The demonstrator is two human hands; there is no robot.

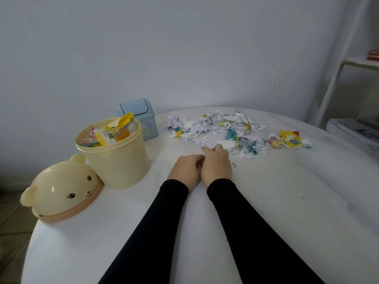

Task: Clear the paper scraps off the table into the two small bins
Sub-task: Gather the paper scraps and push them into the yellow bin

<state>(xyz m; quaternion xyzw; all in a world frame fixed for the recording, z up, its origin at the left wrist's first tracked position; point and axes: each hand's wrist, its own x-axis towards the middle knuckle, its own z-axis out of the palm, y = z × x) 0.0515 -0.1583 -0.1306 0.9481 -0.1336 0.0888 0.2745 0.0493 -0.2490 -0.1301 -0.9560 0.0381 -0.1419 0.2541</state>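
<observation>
My left hand [187,169] and right hand [216,163] sit pressed side by side on the white table [266,201], fingers curled under at the near edge of the paper scraps [231,132], though I cannot tell whether either has a scrap pinched. The scraps lie strewn across the far side of the table. To my left the cream bin [114,154] stands open and heaped with scraps, its bear lid [61,189] tilted beside it, the small blue bin [141,117] just behind.

pale wall [184,48], white shelf frame [336,74], stacked books [354,130], tiled floor [10,222]
</observation>
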